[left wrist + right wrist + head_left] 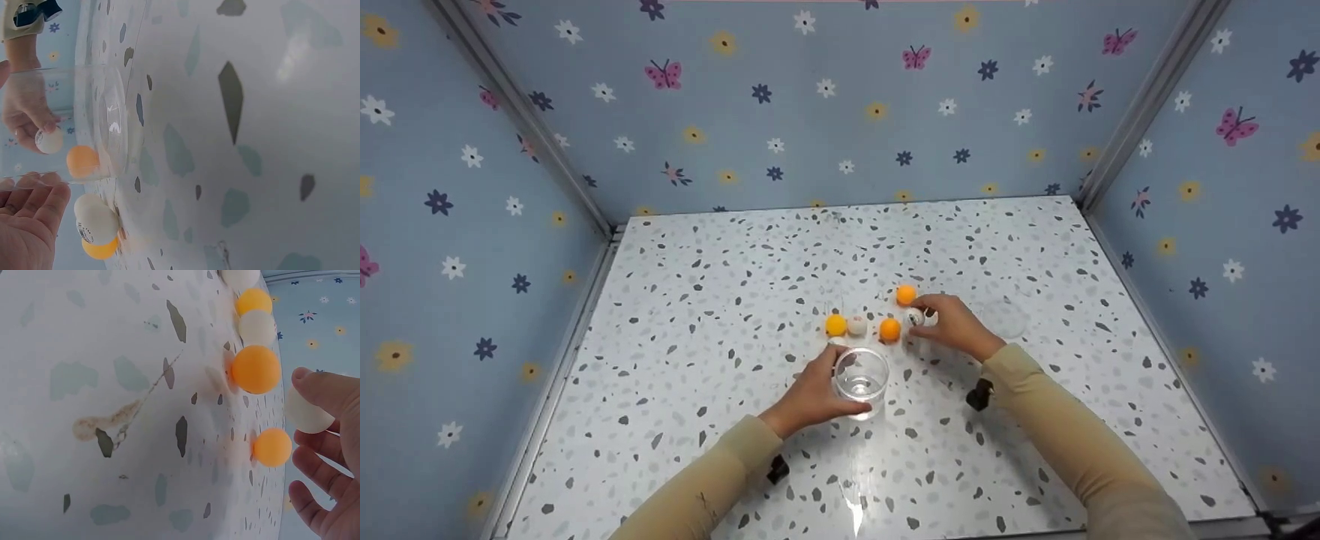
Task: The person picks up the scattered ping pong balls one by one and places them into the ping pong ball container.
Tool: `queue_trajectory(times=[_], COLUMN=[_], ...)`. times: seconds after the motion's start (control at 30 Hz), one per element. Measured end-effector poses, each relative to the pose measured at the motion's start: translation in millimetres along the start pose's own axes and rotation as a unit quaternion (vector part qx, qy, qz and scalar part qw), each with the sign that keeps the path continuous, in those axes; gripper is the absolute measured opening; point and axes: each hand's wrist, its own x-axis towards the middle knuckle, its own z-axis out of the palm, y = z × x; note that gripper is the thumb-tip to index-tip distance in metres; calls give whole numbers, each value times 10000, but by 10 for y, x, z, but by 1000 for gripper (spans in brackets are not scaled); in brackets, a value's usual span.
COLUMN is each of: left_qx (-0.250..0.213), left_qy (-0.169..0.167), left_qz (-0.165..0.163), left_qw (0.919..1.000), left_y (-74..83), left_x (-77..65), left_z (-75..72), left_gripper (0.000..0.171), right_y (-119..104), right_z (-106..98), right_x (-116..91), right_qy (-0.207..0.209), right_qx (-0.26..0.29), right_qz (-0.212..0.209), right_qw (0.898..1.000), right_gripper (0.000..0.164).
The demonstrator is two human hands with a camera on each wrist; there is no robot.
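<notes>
My left hand [814, 394] holds a clear cup [861, 373], thumb at the near side and fingers at the far side. No ball shows inside the cup. Beyond it, my right hand [956, 326] pinches a white ping-pong ball [308, 413] between thumb and fingers, raised off the table in the right wrist view. Close to that hand lie two orange balls, one farther back [906, 295] and one to its left [890, 330]. Further left, a yellow-orange ball [835, 325] sits beside a white ball [857, 325]. Another white ball [98, 224] is mostly hidden by my left hand in the head view.
A faint clear disc [1003, 320], perhaps a lid, lies right of my right hand. The speckled white table [697, 300] is enclosed by blue flowered panels [840, 112] at the back and both sides. Dark devices [979, 394] hang under both wrists.
</notes>
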Motion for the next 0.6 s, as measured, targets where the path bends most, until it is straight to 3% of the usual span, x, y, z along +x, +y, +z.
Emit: queue_trajectory(times=[0.33,0.6], left_qx=[-54,-44], left_qy=[26,38], left_qz=[29,23], left_qw=[10000,10000], left_y=[2,0], left_x=[1,-1], left_z=[-2,-3], left_gripper=[92,92], right_y=[-75,-146], right_z=[-78,-136], right_x=[-13,-31], right_qy=[222,350], right_qx=[161,313], right_qz=[-331,-327], right_qw=[9991,9984], right_gripper=[44,44])
